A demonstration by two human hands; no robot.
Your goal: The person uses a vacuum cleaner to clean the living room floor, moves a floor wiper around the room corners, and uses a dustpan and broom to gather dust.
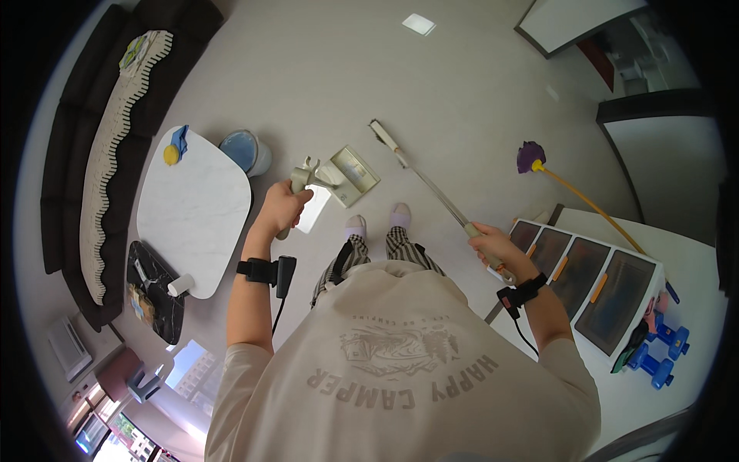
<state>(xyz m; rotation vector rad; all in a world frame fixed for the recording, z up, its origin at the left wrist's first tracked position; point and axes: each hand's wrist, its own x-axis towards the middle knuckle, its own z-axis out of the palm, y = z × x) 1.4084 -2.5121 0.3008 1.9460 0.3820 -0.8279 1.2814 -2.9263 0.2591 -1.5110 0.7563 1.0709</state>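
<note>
My left hand is closed round the handle of a long-handled dustpan, whose pale open pan lies on the floor before my feet. My right hand grips the grip end of a broom with a thin metal pole. The broom's narrow head is on the floor ahead, beyond the dustpan and to its right, and the two do not touch. Whether any dirt lies in the pan cannot be made out.
At left stand a white table with a yellow sponge and blue cloth, a bucket, and a dark sofa. At right are a drawer unit, blue dumbbells and a purple-headed mop.
</note>
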